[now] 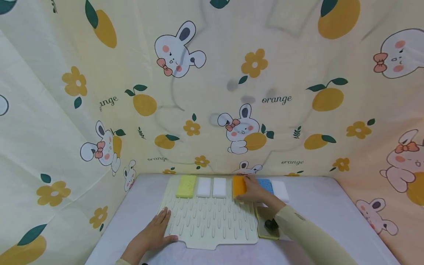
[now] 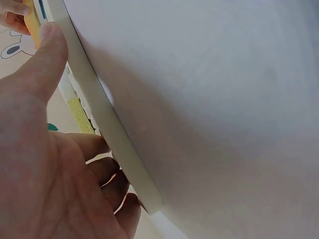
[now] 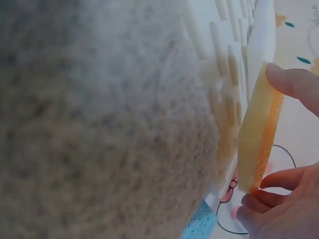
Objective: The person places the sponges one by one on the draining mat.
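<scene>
Sponge (image 1: 237,186): orange, at the ribbed board (image 1: 205,238)'s far edge, long axis pointing away from you.
Right hand (image 1: 254,191): nearer; you pinch the sponge's ends.
Left hand (image 1: 153,231): fingers extended, resting at the board's left edge.

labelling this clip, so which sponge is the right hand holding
The orange sponge in the right hand, left of the blue sponge; no other sponge shows orange.
</scene>
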A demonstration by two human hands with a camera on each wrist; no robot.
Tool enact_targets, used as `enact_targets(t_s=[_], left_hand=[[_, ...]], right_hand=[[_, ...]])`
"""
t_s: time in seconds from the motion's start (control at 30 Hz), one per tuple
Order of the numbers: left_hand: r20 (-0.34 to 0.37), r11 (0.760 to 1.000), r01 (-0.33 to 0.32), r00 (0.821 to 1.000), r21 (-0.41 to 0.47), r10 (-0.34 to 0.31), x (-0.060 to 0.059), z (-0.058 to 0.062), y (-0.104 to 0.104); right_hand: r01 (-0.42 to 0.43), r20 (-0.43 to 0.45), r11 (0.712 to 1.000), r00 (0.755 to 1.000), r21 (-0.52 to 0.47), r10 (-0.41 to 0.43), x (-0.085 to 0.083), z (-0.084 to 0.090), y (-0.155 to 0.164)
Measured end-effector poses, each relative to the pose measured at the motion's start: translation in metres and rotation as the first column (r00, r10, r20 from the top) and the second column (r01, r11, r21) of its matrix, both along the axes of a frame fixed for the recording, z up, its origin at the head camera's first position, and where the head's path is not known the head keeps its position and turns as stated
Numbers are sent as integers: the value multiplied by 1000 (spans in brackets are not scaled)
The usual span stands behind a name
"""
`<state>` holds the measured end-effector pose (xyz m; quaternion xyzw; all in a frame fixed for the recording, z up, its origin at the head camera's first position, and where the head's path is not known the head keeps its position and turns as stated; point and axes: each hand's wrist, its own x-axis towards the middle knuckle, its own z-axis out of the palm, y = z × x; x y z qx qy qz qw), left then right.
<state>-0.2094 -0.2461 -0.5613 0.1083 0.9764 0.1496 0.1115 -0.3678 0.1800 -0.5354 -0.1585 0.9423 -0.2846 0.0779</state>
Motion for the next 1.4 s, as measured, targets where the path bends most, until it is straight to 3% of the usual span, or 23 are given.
enact_targets(t_s=[0.4, 1.03, 1.4], left_hand=[[4, 1000, -15, 1000, 2, 15, -1, 0, -1], [-14, 999, 29, 999, 13, -29, 2, 4, -1], [-9, 1000, 17, 1000, 7, -17, 1, 3, -1]], right_hand=[[12, 22, 998, 1000, 56, -13, -8, -5, -7], [-23, 29, 996, 999, 84, 21, -7, 0, -8], [-18, 47, 997, 999, 74, 14, -7, 0, -8]])
